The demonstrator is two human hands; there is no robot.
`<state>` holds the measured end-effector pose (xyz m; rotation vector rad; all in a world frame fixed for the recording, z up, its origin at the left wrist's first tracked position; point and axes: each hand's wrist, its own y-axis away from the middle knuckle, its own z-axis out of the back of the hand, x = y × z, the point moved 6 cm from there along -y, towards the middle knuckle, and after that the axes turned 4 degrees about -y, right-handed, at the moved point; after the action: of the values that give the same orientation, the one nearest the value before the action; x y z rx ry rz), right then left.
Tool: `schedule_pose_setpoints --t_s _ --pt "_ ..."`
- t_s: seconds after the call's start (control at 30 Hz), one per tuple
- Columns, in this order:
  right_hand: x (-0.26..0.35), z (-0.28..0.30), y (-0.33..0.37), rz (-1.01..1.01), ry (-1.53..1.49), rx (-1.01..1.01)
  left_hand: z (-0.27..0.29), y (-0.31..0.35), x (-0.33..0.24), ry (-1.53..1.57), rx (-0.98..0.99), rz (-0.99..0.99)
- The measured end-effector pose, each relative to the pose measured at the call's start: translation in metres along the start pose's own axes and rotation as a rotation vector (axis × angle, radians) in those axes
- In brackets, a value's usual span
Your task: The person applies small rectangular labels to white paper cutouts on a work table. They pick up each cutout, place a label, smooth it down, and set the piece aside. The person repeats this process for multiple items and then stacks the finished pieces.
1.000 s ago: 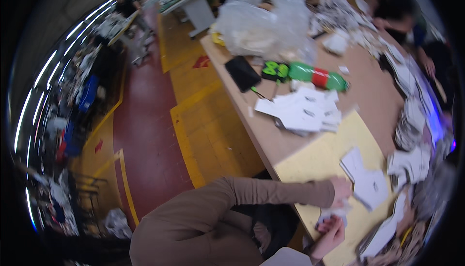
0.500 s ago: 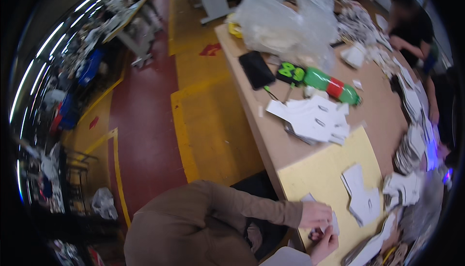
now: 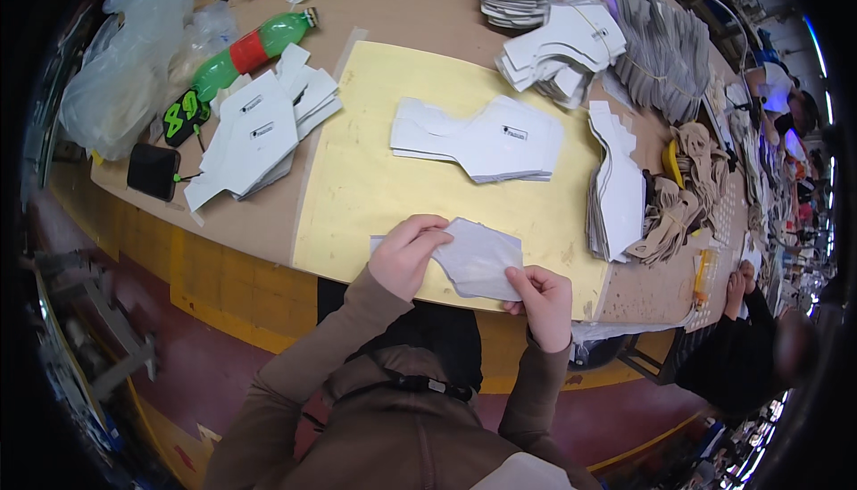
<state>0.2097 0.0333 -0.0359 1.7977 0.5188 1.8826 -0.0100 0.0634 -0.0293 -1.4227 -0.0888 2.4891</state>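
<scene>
Between my two hands is a thin grey cut piece [image 3: 480, 260], spread just above the near part of a yellow sheet. My left hand [image 3: 409, 256] pinches its left edge, and my right hand [image 3: 544, 301] grips the lower right corner between thumb and fingers. The edge of another grey piece [image 3: 377, 242] peeks out beside my left hand; most of it is hidden. Beyond my hands, a small stack of white cut pieces [image 3: 482, 140] with a printed mark lies on the yellow sheet [image 3: 357, 195].
Left on the table are more white pieces [image 3: 259, 137], a green bottle [image 3: 254, 51], a black phone [image 3: 153, 171] and clear plastic bags [image 3: 134, 70]. Banded stacks [image 3: 571, 39], white strips [image 3: 616, 186] and tan bundles [image 3: 669, 213] stand right. A co-worker [image 3: 741, 347] is at the right.
The view has swung to the right, so the yellow sheet now sits centrally. My hands, close together before, are now farther apart with the grey piece stretched between them.
</scene>
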Motion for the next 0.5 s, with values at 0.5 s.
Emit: schedule_pose_setpoints --t_s 0.5 --pt "0.008 -0.004 -0.001 0.116 -0.088 0.041 -0.011 -0.001 -0.021 -0.190 0.082 -0.285"
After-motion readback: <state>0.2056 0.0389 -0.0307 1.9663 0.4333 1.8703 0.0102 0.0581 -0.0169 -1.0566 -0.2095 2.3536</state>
